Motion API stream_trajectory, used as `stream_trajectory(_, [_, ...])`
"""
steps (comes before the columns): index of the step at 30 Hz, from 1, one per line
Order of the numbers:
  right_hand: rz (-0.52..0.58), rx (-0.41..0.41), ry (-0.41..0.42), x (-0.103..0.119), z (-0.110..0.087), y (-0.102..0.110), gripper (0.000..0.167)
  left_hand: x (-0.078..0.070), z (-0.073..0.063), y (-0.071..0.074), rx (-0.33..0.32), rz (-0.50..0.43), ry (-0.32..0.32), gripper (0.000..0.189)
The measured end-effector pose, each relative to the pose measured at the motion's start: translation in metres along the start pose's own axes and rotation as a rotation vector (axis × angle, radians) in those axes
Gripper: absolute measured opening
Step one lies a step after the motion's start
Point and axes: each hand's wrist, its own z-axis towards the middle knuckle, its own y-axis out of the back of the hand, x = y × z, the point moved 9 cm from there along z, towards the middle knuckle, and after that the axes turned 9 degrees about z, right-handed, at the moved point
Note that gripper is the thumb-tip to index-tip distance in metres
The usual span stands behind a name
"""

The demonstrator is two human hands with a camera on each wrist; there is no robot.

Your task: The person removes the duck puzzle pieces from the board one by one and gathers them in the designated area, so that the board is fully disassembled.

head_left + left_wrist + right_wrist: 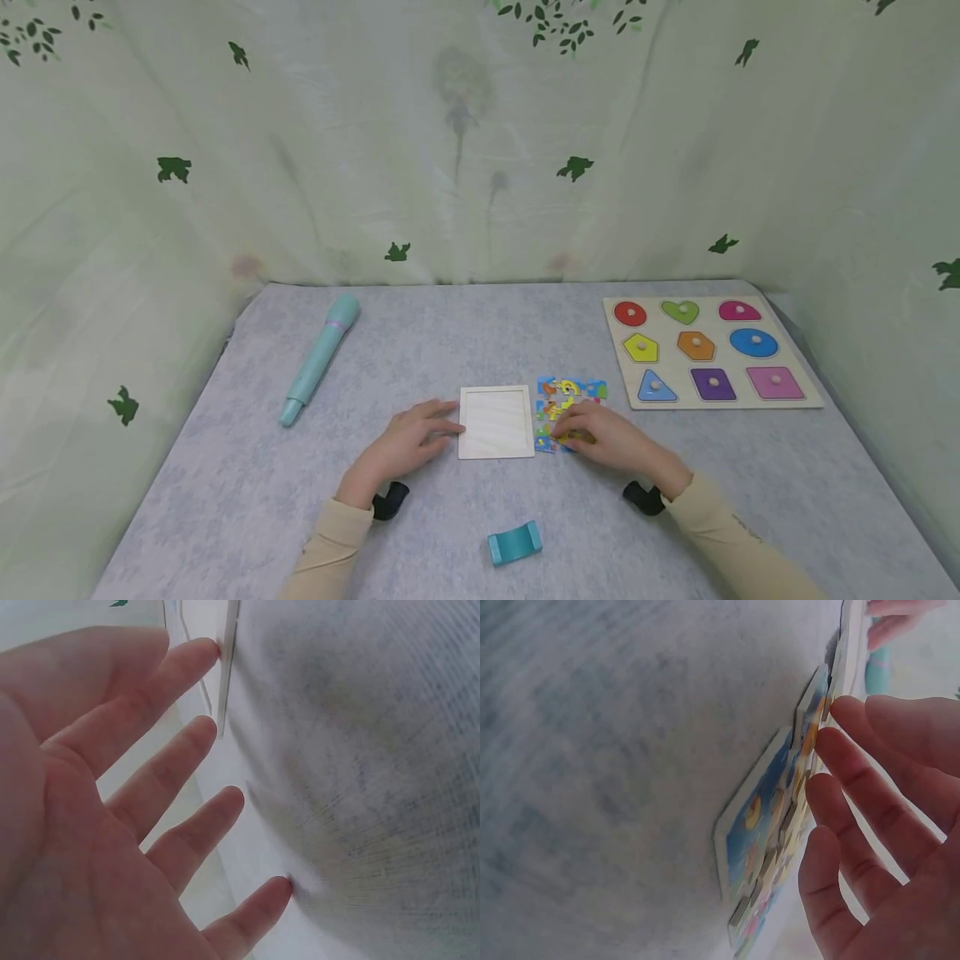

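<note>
A shallow square wooden puzzle tray [496,422] lies at the middle of the table, its inside bare. My left hand [411,436] is at its left side with the fingers spread; in the left wrist view a fingertip [208,649] touches the tray's edge. Beside the tray on the right is a cluster of colourful jigsaw pieces [547,408], mostly blue, yellow and orange. Over these my right hand [611,437] rests with fingers loosely bent, the tips at the pieces. The right wrist view shows blue-edged puzzle pieces [757,814] under the fingers and nothing pinched. The hand hides part of the cluster.
At the back right lies a wooden shape board [667,402] with knobbed coloured shapes. A turquoise microphone-shaped stick [318,362] lies at the left. Near the front is a small teal curved block [515,544]. Patterned curtains [337,167] enclose the table at the back and sides.
</note>
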Motion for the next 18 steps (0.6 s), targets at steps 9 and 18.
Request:
stream_trajectory(9, [-0.064,0.008,0.037,0.007,0.003,-0.003,0.023,-0.003,0.000,-0.004,0.028,0.084,-0.033,0.026])
stream_trajectory(18, [-0.158,-0.003,0.121,0.017,0.002,-0.004,0.026,0.000,-0.003,-0.003,0.023,0.064,-0.009,0.025])
